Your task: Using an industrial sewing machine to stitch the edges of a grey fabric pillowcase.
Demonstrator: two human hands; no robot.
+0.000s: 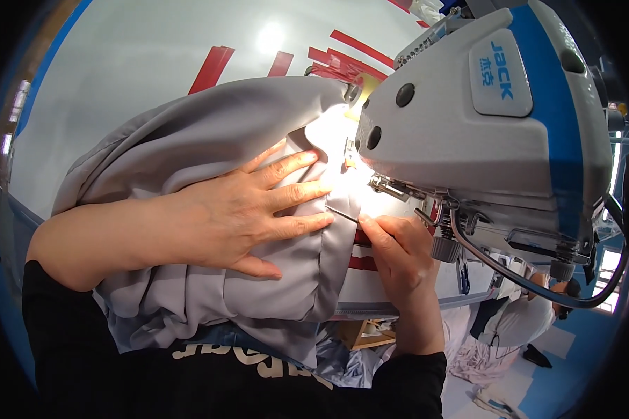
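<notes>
Grey satiny fabric [210,136] lies in loose folds over the table and hangs down toward my lap. My left hand [241,213] rests on it palm down, fingers spread toward the sewing machine [437,129]. Closed in a pinch, my right hand [405,258] holds a thin dark pointed tool [343,214]. Its tip touches the fabric by a seam near the right edge, close to my left fingertips. Just beyond, the fabric edge runs up to the brightly lit presser foot [349,152]; glare hides the stitching there.
Red tape strips [212,68] mark the white table [140,52]. A bent grey tube [510,279] curves below the machine head. Under the table edge stands a wooden box [365,335] among crumpled cloth. Another person [521,318] sits at the lower right.
</notes>
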